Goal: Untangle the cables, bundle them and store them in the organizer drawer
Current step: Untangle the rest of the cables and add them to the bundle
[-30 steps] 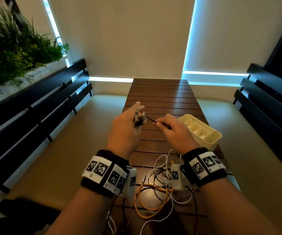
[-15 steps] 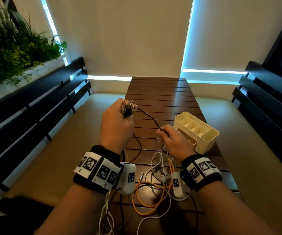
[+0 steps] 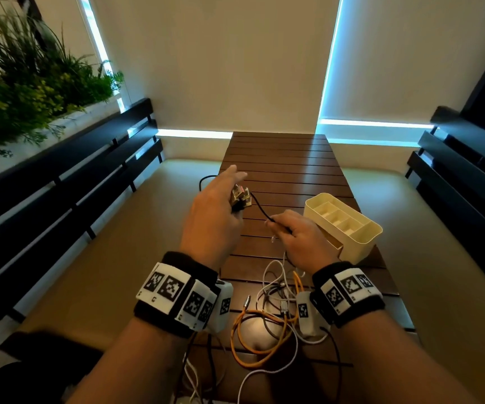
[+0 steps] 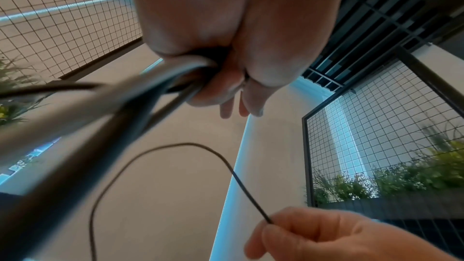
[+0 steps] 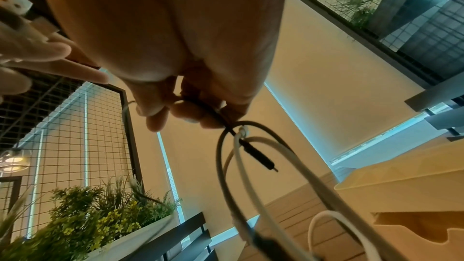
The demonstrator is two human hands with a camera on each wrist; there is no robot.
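Cables lie in a loose tangle (image 3: 267, 322) on the near end of the slatted table (image 3: 288, 158), between the two wrists: an orange one looped in wide rings, thin white ones crossing over it, and dark strands trailing toward 6 o'clock off the table edge. One thin black cable (image 3: 260, 207) is lifted clear of the heap. The left hand (image 3: 212, 217) holds its plug end, a small metallic connector, against the palm, with the forefinger and others stretched out toward 12 o'clock; the left wrist view shows the lower fingers curled round blurred dark strands. From there the cable sags toward 4 o'clock to the right hand (image 3: 299, 240), whose fingertips pinch it; in the right wrist view a black jack plug and white cables hang just below that pinch. A cream organizer (image 3: 363, 243) with divided compartments stands at 3 o'clock of the right hand, close beside it.
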